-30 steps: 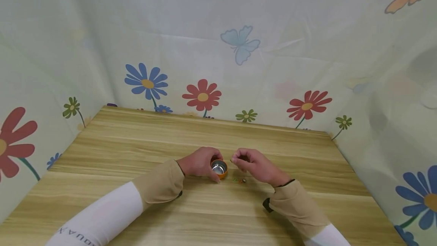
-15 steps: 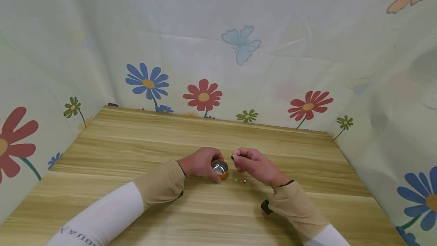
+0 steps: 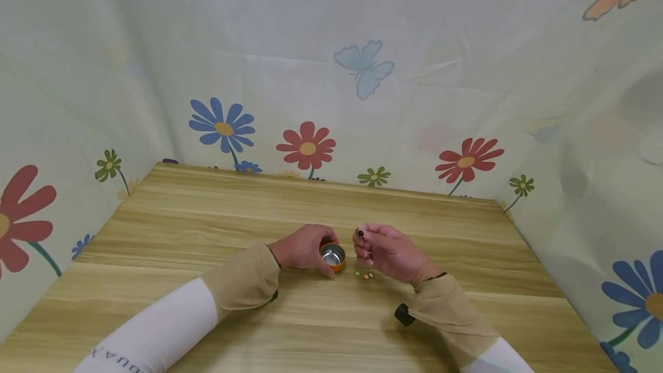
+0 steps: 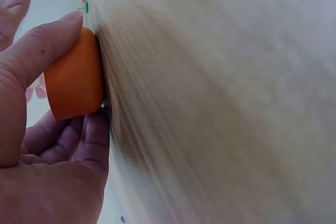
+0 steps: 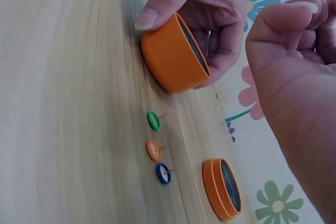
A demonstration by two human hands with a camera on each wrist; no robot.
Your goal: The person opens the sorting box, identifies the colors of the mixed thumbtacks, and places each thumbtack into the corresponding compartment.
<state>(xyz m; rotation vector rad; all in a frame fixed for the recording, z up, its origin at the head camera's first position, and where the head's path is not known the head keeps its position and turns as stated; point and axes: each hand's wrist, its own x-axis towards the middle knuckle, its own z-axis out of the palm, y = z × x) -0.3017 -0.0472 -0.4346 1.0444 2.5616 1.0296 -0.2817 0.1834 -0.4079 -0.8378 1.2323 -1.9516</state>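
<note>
Near the centre of the frame in the head view, the left hand point(image 3: 307, 246) is curled round a squat orange cup point(image 5: 170, 56), thumb on one side and fingers on the other. The cup has a smooth, matte outer wall with a rounded lower edge and a shiny, metallic-looking interior; its base lies close against the desk point(image 3: 233, 206), though whether it touches is hard to tell. Just right of centre, the raised right hand point(image 3: 391, 251) pinches a tiny dark, roundish piece point(image 3: 361, 233) between thumb and finger. Below that hand, three little discs rest in a row on the wood: in the right wrist view, a green disc point(image 5: 153, 120) nearest the cup, then an orange disc point(image 5: 154, 151) and a blue disc point(image 5: 163, 173), each with a coloured rim, paler middle and thin stem. Toward the lower right of that view sits a short orange ring-shaped piece point(image 5: 215, 190) with a stepped edge and dark inside. The desk has streaky, light-brown wood grain; behind it hangs a creased pale sheet point(image 3: 259, 27) printed with flowers and butterflies.
</note>
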